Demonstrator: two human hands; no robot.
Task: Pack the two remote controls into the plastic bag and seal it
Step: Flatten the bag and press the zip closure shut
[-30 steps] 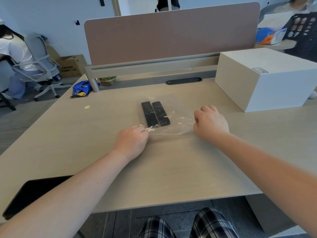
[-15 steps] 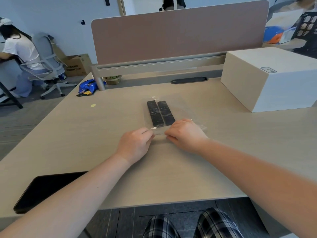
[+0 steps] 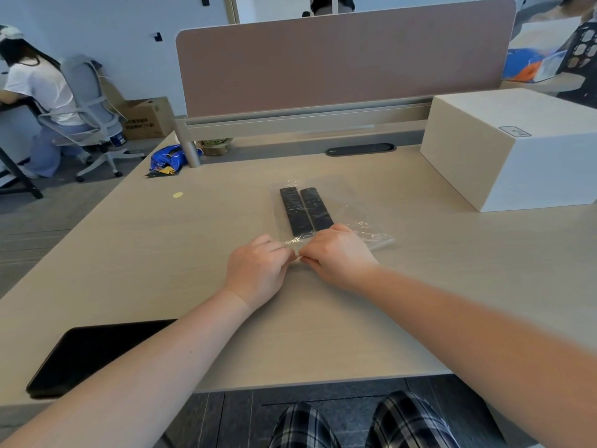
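The two remote controls [image 3: 305, 210] lie side by side, touching along their long edges, inside the plastic bag [image 3: 350, 218], which rests flat on the bench [image 3: 161, 253] a little beyond the middle of its near half. So the packing part looks done — both remotes are under the clear film, their far ends toward the bag's closed end and their near ends just short of the mouth. What is left, as far as I can judge, is the seal. The bag's near edge runs along in front of the person, and both hands meet at its left portion: the left hand [image 3: 258, 270] and the right hand [image 3: 337, 253] are curled, fingertips almost touching each other, each apparently pinching the strip of film at the mouth against the bench. Whether the closure there is already pressed together I cannot tell; the film is too glossy and the fingers cover it. To the right of the right hand the mouth edge shows wrinkled and slightly lifted, which suggests that stretch is not yet closed — the seal would need to be run along it. Farther out, a white box [image 3: 517, 150] stands to the right and a dark tablet [image 3: 87, 354] lies at the near left corner, both well apart from the bag.
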